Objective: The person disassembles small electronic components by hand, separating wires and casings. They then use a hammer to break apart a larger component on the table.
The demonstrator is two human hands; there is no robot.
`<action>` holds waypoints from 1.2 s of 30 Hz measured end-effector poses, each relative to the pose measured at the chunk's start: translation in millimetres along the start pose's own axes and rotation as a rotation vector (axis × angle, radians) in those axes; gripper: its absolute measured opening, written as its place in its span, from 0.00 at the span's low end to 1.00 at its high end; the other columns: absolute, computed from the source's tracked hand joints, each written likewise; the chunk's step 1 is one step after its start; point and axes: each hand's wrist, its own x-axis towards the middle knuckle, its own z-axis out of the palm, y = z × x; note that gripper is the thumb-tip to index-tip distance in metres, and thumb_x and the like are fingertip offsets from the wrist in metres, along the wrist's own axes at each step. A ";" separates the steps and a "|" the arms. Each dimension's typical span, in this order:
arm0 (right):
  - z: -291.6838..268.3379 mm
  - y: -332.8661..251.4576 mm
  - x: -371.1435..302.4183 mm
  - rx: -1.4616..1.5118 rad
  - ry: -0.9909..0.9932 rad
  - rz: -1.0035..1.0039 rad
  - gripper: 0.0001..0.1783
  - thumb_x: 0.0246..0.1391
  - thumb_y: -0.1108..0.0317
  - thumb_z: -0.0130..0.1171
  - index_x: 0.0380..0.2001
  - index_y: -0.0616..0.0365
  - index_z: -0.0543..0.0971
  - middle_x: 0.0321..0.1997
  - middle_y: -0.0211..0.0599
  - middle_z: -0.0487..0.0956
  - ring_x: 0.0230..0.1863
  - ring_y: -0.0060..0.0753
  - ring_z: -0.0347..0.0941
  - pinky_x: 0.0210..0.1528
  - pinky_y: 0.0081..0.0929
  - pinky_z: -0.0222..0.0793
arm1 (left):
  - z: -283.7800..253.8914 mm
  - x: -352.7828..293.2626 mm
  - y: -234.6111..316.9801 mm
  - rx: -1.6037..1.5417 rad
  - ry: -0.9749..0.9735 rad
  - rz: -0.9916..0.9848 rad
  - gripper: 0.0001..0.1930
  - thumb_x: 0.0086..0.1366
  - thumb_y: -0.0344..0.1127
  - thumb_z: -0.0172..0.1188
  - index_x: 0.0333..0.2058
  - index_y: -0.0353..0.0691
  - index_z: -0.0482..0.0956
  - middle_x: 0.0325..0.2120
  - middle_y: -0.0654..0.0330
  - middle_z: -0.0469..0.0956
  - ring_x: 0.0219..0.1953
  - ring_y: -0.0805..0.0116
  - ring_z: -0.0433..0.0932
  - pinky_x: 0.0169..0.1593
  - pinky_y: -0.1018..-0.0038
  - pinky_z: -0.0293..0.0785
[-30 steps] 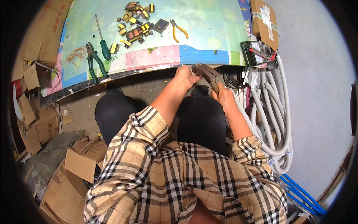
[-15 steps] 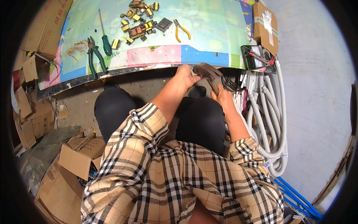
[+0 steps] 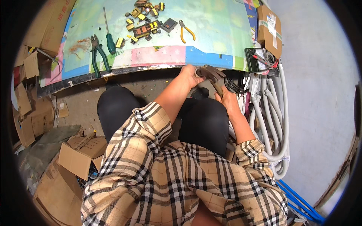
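Hammer sits just off the near edge of the surface, right of that edge's middle. Right hand is clamped round its handle; left hand is closed on a small greyish piece, mostly hidden, beside the head. Contact between head and piece: cannot tell. Step in hand, as judged: hammer work on that piece; a further stroke calls for fingertips clear and firm backing. Containers: open cardboard box, beyond the surface's near left corner, holds dark items too small to identify. Taped carton at the right edge hides its contents. Black case at the near right corner carries red-and-black leads.
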 end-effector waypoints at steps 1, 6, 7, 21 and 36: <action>-2.8 -0.1 -1.4 0.016 -0.015 -0.001 0.14 0.53 0.63 0.59 0.34 0.63 0.71 0.24 0.61 0.75 0.31 0.64 0.73 0.31 0.44 0.69 | -1.0 1.2 0.7 0.020 -0.005 0.002 0.15 0.71 0.35 0.38 0.43 0.34 0.74 0.40 0.53 0.78 0.42 0.57 0.78 0.54 0.53 0.70; -10.4 -4.0 -2.3 0.100 0.112 0.075 0.13 0.53 0.63 0.60 0.33 0.62 0.72 0.23 0.57 0.75 0.29 0.61 0.73 0.30 0.43 0.69 | 8.4 -14.3 0.7 0.115 0.000 0.055 0.15 0.71 0.36 0.38 0.45 0.35 0.72 0.42 0.55 0.78 0.44 0.58 0.78 0.54 0.53 0.70; -9.5 -5.0 -2.5 0.108 0.109 0.101 0.13 0.53 0.63 0.60 0.32 0.62 0.72 0.23 0.59 0.75 0.31 0.62 0.74 0.31 0.46 0.69 | 6.9 -14.3 1.2 0.097 -0.006 0.038 0.15 0.71 0.35 0.38 0.46 0.35 0.72 0.42 0.55 0.77 0.44 0.58 0.77 0.54 0.52 0.70; 13.8 9.8 -15.3 -0.059 0.019 0.081 0.13 0.53 0.62 0.60 0.33 0.60 0.71 0.22 0.59 0.76 0.29 0.62 0.74 0.29 0.45 0.69 | 2.9 -21.2 3.5 0.023 -0.071 -0.022 0.15 0.70 0.29 0.33 0.48 0.35 0.68 0.45 0.54 0.75 0.46 0.54 0.76 0.58 0.48 0.66; 7.1 17.2 1.0 -0.033 0.114 0.129 0.17 0.51 0.58 0.61 0.34 0.61 0.74 0.25 0.60 0.77 0.33 0.64 0.74 0.34 0.49 0.70 | -17.0 1.9 -9.6 0.181 -0.023 0.128 0.08 0.61 0.18 0.53 0.40 0.26 0.69 0.39 0.48 0.72 0.42 0.51 0.76 0.49 0.61 0.81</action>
